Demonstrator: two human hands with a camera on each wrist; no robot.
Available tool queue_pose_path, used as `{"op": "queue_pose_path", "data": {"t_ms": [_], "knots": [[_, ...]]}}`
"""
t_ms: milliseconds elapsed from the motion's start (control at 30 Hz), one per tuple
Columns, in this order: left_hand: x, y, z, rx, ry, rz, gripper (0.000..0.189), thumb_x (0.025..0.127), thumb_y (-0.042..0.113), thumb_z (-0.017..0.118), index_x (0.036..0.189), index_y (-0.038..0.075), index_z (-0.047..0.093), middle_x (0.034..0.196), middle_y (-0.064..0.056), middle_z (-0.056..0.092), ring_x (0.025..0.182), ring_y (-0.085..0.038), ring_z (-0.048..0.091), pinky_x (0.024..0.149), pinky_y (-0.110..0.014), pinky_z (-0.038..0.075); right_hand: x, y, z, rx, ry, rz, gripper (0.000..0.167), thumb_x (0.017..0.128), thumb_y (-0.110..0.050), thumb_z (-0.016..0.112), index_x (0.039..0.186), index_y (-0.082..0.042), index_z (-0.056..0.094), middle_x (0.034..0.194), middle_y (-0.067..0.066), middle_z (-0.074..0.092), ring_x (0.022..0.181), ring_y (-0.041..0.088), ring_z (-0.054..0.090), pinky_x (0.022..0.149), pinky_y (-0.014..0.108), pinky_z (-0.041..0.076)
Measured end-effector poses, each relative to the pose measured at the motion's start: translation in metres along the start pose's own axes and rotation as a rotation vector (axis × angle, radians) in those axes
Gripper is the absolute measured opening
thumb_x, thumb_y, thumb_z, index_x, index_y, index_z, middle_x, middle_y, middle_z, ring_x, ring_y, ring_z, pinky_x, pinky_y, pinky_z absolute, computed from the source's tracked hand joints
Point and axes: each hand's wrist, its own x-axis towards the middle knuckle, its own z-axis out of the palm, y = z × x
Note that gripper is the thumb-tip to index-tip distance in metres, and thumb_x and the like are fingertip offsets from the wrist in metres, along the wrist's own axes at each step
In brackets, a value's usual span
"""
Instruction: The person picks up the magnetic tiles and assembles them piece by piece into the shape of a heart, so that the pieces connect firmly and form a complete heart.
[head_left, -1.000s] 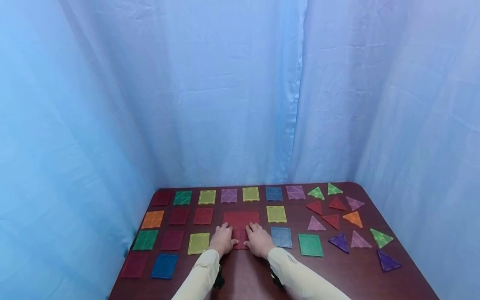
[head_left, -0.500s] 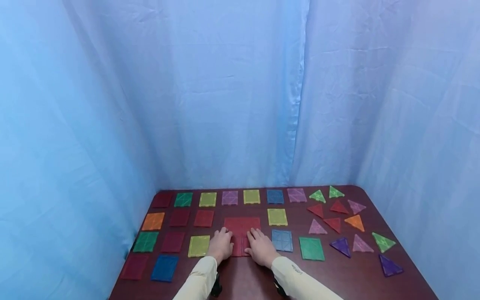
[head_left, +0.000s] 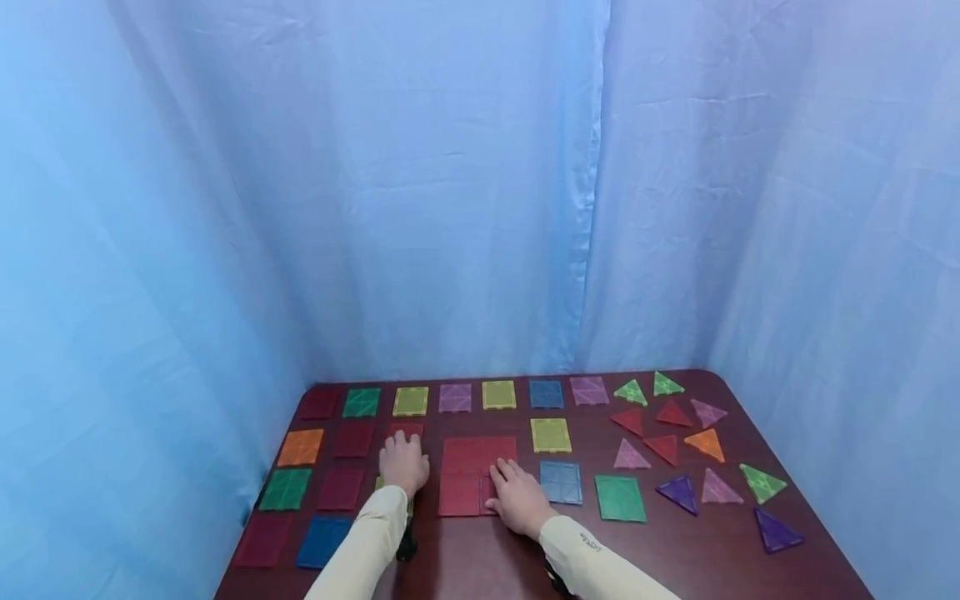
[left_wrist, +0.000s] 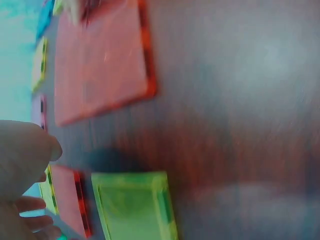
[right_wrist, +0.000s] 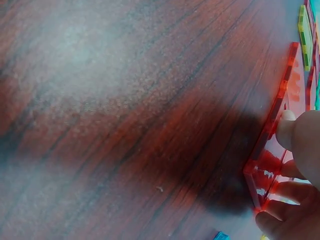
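Observation:
A large red square panel point(head_left: 477, 455) of joined translucent tiles lies flat mid-table, with seams across its near half. My right hand point(head_left: 519, 497) rests at its near right corner, fingers extended. In the right wrist view, the thumb touches the near edge of the red panel point(right_wrist: 261, 175) and the fingers lie along its side. My left hand point(head_left: 405, 463) is to the panel's left, fingers spread and holding nothing. Its fingertips overlap a single red square tile point(head_left: 405, 430), while a yellow-green tile point(left_wrist: 134, 205) lies below the hand, mostly hidden in the head view.
Several square tiles fill the left side, including a blue one point(head_left: 322, 542) and an orange one point(head_left: 301, 447). Right of the panel lie a light blue tile point(head_left: 561, 482) and a green tile point(head_left: 620, 498). Triangles such as an orange one point(head_left: 706, 445) are scattered at the right.
My left hand has lifted off the red panel and moved left and away toward the single red tile. The right hand stays at the panel. The panel moved slightly nearer earlier on.

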Motion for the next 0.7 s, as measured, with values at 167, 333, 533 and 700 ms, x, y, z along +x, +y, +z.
{"op": "queue_pose_path", "data": {"t_ms": [167,333,533,700], "knots": [[0.010,-0.013,0.000,-0.067,-0.104,-0.046,0.046,0.094,0.026,0.070,0.130,-0.001,0.059,0.132,-0.029,0.051,0.123,-0.049,0.049,0.102,-0.060,0.044,0.000,-0.001,-0.001,-0.023,0.004,-0.010,0.058,0.099,-0.037,0.065,0.144,-0.002,0.055,0.150,0.019,0.051,0.140,0.037,0.048,0.108,0.050,0.047],[0.020,-0.019,0.009,-0.115,-0.170,-0.081,0.051,0.097,0.026,0.068,0.136,-0.002,0.052,0.140,-0.034,0.044,0.133,-0.057,0.039,0.110,-0.066,0.035,0.001,0.000,0.002,-0.025,0.000,-0.012,0.058,0.098,-0.038,0.065,0.144,-0.003,0.056,0.150,0.018,0.051,0.140,0.037,0.048,0.106,0.050,0.048],[0.035,-0.020,0.021,-0.163,-0.175,-0.170,0.050,0.101,0.023,0.063,0.142,0.001,0.045,0.142,-0.040,0.034,0.129,-0.063,0.037,0.105,-0.069,0.038,0.005,0.003,0.005,-0.014,-0.017,-0.007,0.059,0.098,-0.039,0.065,0.145,-0.004,0.055,0.151,0.018,0.051,0.140,0.036,0.048,0.106,0.051,0.048],[0.042,-0.017,0.021,-0.138,-0.219,-0.143,0.050,0.099,0.017,0.062,0.144,0.001,0.043,0.136,-0.042,0.038,0.119,-0.064,0.045,0.097,-0.069,0.044,0.006,0.006,0.005,0.007,-0.030,0.003,0.061,0.098,-0.040,0.065,0.146,-0.004,0.054,0.152,0.018,0.050,0.141,0.036,0.047,0.105,0.052,0.049]]}}
